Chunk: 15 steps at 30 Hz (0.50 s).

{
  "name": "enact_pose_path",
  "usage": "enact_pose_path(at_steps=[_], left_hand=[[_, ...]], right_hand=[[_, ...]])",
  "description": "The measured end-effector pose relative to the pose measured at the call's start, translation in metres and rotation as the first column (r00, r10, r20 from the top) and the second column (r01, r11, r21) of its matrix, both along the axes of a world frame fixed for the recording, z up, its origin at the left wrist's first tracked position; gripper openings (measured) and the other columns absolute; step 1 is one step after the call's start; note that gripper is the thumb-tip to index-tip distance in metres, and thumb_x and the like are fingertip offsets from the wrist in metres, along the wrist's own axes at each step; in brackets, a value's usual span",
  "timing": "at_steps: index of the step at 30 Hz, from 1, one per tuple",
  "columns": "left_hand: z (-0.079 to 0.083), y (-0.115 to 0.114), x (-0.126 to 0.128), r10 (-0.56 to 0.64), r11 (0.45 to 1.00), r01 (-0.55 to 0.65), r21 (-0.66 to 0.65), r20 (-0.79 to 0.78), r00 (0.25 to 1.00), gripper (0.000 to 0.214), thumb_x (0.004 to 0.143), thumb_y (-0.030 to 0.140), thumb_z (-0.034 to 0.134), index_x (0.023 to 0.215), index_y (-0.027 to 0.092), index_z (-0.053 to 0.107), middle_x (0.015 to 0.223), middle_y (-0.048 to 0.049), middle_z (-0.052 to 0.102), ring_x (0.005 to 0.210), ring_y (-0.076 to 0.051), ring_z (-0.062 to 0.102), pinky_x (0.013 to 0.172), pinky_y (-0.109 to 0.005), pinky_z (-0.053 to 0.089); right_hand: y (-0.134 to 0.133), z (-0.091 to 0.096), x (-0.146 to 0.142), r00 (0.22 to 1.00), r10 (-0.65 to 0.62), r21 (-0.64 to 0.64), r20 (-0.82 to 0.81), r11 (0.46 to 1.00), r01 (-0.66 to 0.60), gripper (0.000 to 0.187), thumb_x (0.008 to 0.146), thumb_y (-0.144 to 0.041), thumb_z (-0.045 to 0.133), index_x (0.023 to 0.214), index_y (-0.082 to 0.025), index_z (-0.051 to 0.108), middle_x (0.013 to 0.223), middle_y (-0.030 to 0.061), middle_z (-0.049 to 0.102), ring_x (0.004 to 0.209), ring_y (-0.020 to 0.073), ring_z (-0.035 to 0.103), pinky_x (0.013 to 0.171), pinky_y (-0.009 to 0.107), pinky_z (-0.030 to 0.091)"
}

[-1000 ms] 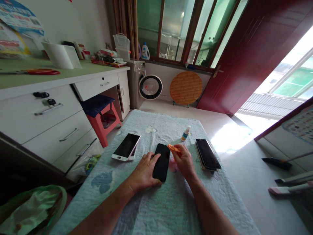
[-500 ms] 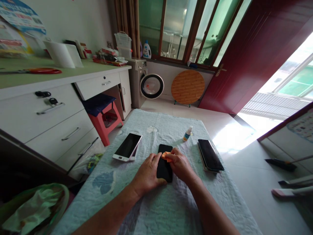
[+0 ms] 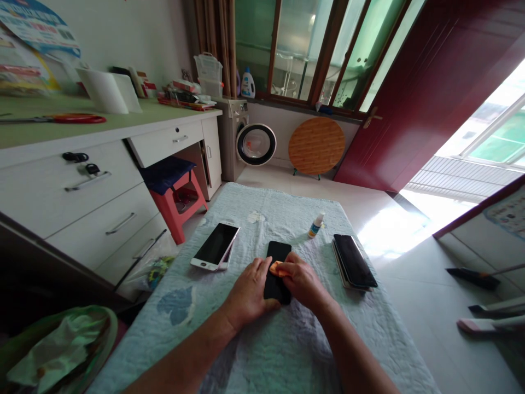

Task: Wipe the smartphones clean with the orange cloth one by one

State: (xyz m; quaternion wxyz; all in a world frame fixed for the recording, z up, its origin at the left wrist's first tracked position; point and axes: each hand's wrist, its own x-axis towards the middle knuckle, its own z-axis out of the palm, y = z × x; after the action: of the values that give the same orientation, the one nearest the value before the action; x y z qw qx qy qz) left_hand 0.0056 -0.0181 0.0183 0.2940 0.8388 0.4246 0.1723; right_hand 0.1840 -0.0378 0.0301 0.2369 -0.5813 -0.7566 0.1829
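A black smartphone (image 3: pixel 279 289) lies flat on the light blue quilted cloth in front of me. My left hand (image 3: pixel 251 287) grips its left edge, fingers along the side and thumb at the bottom end. In my right hand (image 3: pixel 302 278) is a bunched orange cloth (image 3: pixel 279 268), pinched by the fingertips and pressed on the phone's surface. Left of the hands a white smartphone (image 3: pixel 216 246) rests on top of another phone. To the right, a dark smartphone (image 3: pixel 355 261) tops a small stack. A small spray bottle (image 3: pixel 316 225) stands upright beyond my right hand.
The quilted cloth (image 3: pixel 262 205) covers the table. A red stool (image 3: pixel 176 213) and a white drawer desk (image 3: pixel 94 202) stand at the left. A waste bin (image 3: pixel 107 342) sits at the lower left. Behind are a washing machine (image 3: pixel 229 134) and a round wooden tabletop (image 3: pixel 316 145).
My right hand has slid the orange cloth slightly down the phone toward me. My left hand keeps its grip. The whole view has shifted a little.
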Motion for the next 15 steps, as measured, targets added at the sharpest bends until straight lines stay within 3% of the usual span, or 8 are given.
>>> enact_pose_path(at_steps=[6, 15], left_hand=[[0.005, -0.002, 0.001, -0.008, 0.999, 0.01, 0.034, -0.066, 0.998, 0.064, 0.068, 0.034, 0.074, 0.126, 0.018, 0.053, 0.12, -0.0102, 0.054, 0.115, -0.027, 0.053, 0.104, -0.038, 0.04], [0.004, -0.004, 0.0, -0.014, 0.99, 0.046, 0.13, -0.236, 0.972, 0.068, 0.077, 0.041, 0.069, 0.137, 0.015, 0.049, 0.145, -0.0171, 0.043, 0.13, -0.034, 0.043, 0.11, -0.045, 0.033]], right_hand=[[0.016, -0.013, 0.003, 0.993, -0.112, 0.077, 0.037, 0.991, 0.109, 0.024, 0.088, -0.013, 0.049, 0.095, -0.022, 0.07, 0.087, 0.0026, 0.053, 0.079, 0.0131, 0.053, 0.074, 0.022, 0.04], [0.028, -0.024, 0.008, 0.951, -0.297, 0.158, 0.087, 0.947, 0.281, 0.027, 0.094, -0.023, 0.045, 0.103, -0.026, 0.07, 0.094, 0.0051, 0.053, 0.084, 0.0164, 0.053, 0.075, 0.025, 0.042]])
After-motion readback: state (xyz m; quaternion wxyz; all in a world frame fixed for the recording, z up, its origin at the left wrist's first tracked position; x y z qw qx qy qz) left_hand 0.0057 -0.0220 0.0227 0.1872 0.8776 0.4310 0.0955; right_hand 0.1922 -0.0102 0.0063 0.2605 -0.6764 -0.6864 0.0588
